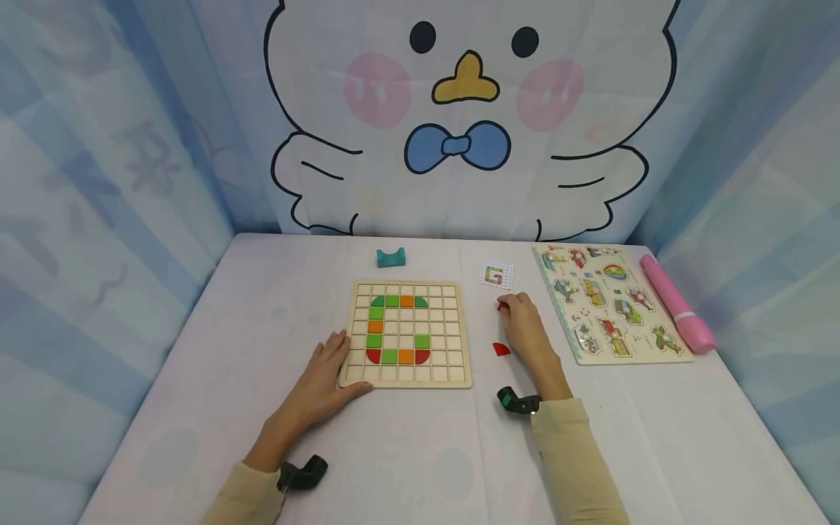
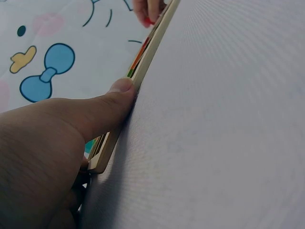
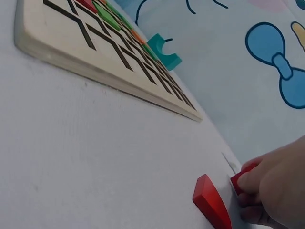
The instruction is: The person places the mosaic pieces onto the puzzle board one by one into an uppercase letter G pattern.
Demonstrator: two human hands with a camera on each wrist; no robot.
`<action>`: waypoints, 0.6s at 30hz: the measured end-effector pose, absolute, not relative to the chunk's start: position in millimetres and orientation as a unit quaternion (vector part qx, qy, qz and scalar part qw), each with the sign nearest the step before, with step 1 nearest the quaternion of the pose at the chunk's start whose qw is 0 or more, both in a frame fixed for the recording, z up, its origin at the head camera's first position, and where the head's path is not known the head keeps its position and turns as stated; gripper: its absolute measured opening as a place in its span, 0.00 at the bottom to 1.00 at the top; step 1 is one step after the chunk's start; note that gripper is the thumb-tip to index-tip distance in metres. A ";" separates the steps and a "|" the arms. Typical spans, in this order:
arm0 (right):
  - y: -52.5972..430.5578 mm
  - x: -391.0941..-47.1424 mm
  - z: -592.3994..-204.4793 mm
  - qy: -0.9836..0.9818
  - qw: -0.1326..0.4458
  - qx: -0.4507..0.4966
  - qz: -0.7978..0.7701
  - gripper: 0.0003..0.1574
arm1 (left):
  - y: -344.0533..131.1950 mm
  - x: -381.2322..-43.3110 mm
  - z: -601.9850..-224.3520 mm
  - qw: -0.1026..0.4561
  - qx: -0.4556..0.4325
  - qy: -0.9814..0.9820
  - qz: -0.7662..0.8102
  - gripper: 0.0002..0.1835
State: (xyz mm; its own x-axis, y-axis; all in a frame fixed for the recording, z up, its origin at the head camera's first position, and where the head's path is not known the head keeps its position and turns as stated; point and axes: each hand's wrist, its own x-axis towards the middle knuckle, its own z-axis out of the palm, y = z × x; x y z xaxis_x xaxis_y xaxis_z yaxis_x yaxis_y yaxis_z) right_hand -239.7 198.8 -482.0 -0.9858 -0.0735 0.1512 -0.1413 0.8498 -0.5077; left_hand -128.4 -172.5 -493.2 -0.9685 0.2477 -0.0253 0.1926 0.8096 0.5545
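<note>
A wooden grid board (image 1: 453, 375) lies on the table with green, orange and red blocks in some cells, forming part of a ring. My left hand (image 1: 323, 379) rests at its near left corner, fingers straight along the left side. In the left wrist view, the thumb (image 2: 107, 107) touches the board's near edge. Right of the board, my right hand (image 1: 525, 328) pinches a small red block (image 3: 237, 183) between thumb and fingers. Just nearer lies a red quarter-round block (image 1: 502, 349), apart from the hand. A small pattern card (image 1: 496, 276) lies beyond the right hand.
Behind the board stands a teal notched block (image 1: 391, 257). To the right lie a picture puzzle board (image 1: 633, 354) and a pink cylindrical object (image 1: 676, 302). A printed cloth (image 1: 459, 204) hangs along the table's far edge.
</note>
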 end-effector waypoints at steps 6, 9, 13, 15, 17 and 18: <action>191.0 -237.3 -477.0 -0.948 0.063 0.076 0.303 0.18 | -172.8 -127.5 -494.3 0.040 0.116 0.950 0.288 0.54; 183.3 -235.4 -472.9 -0.947 0.058 0.079 0.307 0.17 | -172.6 -127.1 -494.7 0.040 0.113 0.949 0.291 0.54; 171.6 -232.7 -468.2 -0.945 0.057 0.093 0.309 0.15 | -172.7 -127.5 -495.0 0.042 0.113 0.949 0.290 0.54; 165.9 -231.9 -467.2 -0.943 0.058 0.104 0.311 0.14 | -172.9 -128.2 -495.6 0.044 0.114 0.950 0.286 0.54; 160.1 -231.4 -466.4 -0.941 0.056 0.115 0.314 0.13 | -173.1 -128.8 -496.1 0.047 0.113 0.950 0.286 0.54; 157.3 -231.5 -466.4 -0.940 0.055 0.119 0.315 0.13 | -173.2 -129.0 -496.4 0.047 0.113 0.951 0.284 0.54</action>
